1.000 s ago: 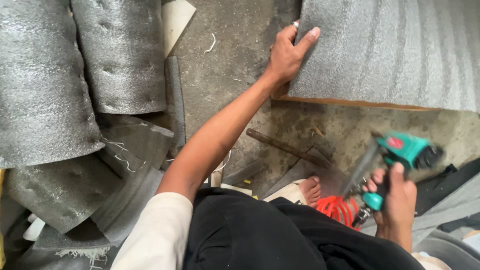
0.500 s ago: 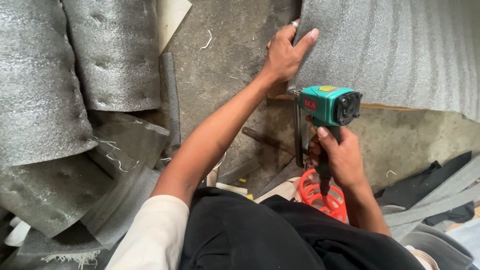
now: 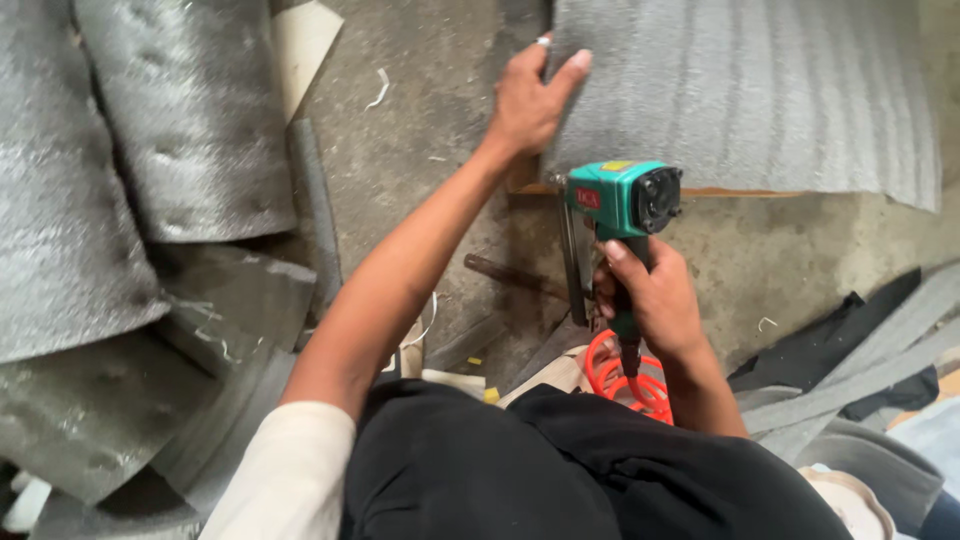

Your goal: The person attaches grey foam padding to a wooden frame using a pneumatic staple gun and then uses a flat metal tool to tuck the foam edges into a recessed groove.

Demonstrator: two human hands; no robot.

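My left hand [image 3: 528,100] lies flat, pinning the grey foam sheet [image 3: 740,95] steady; my right hand [image 3: 650,300] grips the green pneumatic stapler [image 3: 620,200] at its edge.

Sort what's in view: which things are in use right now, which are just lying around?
In use:
left hand, pressing the grey foam sheet
right hand, gripping the green pneumatic stapler
orange coiled hose
wooden edge under the sheet

Lying about:
foam rolls
foam strips
black scrap
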